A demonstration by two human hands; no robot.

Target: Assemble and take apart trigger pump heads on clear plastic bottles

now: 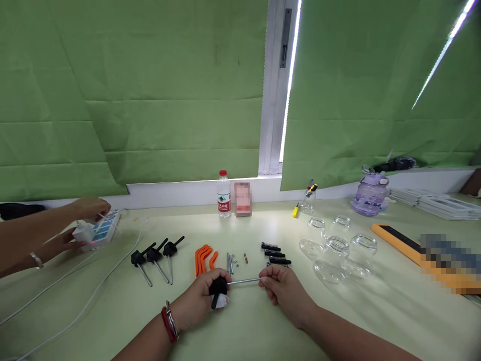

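My left hand [201, 301] is closed around a black plastic cap [218, 287] with a stick-like arm; something white shows beneath it. A thin metal rod [244, 281] runs from the cap to the right. My right hand [283, 291] pinches the rod's far end between thumb and fingers. To the left lie several similar black caps with rods [154, 258]. Just beyond my hands are orange curved pieces [203, 256], metal pins [229, 263] and tiny brown parts [245, 258]. Several black pieces with springs [276, 254] lie behind my right hand.
Several clear glass jars [336, 253] stand on the right, near an orange-and-black long object [398, 245] and a purple jug [370, 193]. A water bottle [224, 195] stands at the back. Another person's hands [92, 208] work at a power strip [107, 230]; white cables [97, 291] cross the left side.
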